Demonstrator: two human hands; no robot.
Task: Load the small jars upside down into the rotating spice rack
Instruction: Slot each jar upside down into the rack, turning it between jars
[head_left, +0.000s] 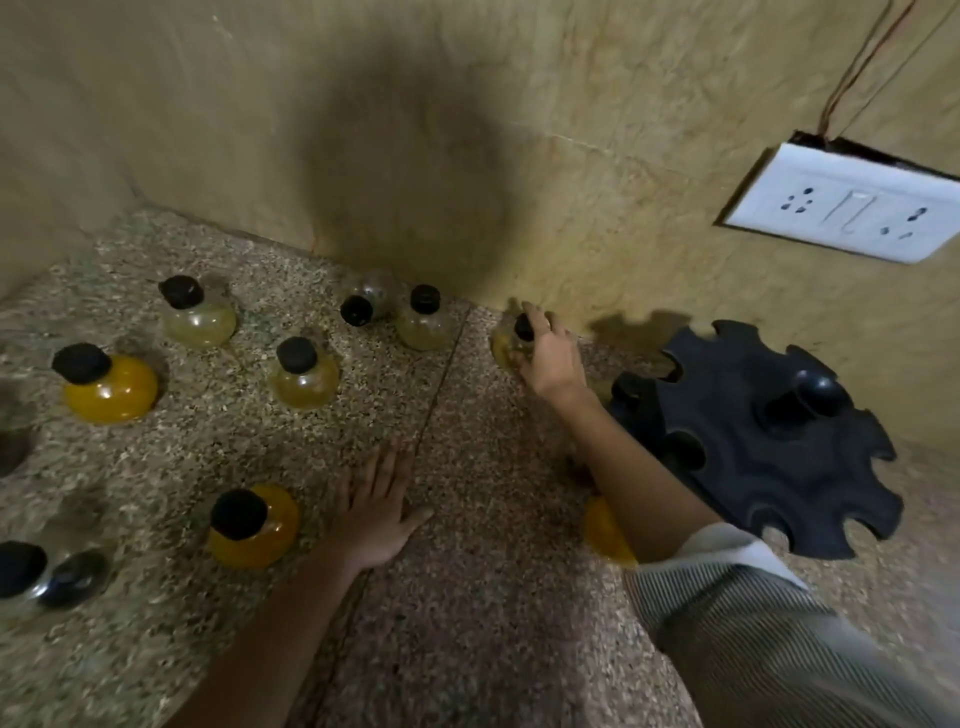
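Several small round jars with black caps stand on the speckled stone counter (467, 597). My right hand (550, 358) reaches to the back wall and grips one pale jar (505, 345) there, fingers around its black cap. My left hand (376, 512) lies flat on the counter with straight fingers, holding nothing, just right of an orange jar (254, 527). The black rotating spice rack (769, 441), with notched slots round its rim and a central knob, stands at the right beside my right forearm. Another orange jar (605, 530) shows partly under that forearm.
More jars: an orange jar (106, 387) at left, pale jars (200, 314), (304, 374), (423, 322), one lying on its side (366, 301), and dark ones (47, 577) at the lower left edge. A white wall socket (844, 205) is mounted at upper right.
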